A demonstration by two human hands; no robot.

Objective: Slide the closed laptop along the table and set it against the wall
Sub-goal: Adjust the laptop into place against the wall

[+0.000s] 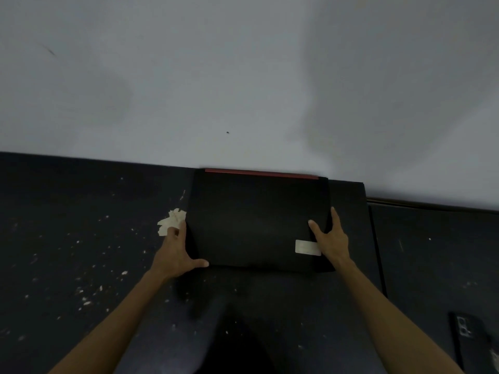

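Observation:
A closed black laptop (pixel 253 220) lies flat on the dark table (pixel 81 238). Its far edge, marked by a red strip, touches the pale grey wall (pixel 243 76). A pale sticker sits on the lid near its front right corner. My left hand (pixel 176 252) grips the laptop's left edge near the front corner, thumb along the front edge. On the right side, my right hand (pixel 330 238) holds the laptop's edge, thumb on the lid and fingers along the side.
A crumpled scrap of pale paper (pixel 171 221) lies on the table just left of the laptop, by my left fingers. A dark phone (pixel 469 336) rests at the lower right. A seam (pixel 376 252) splits the table right of the laptop. White specks dot the surface.

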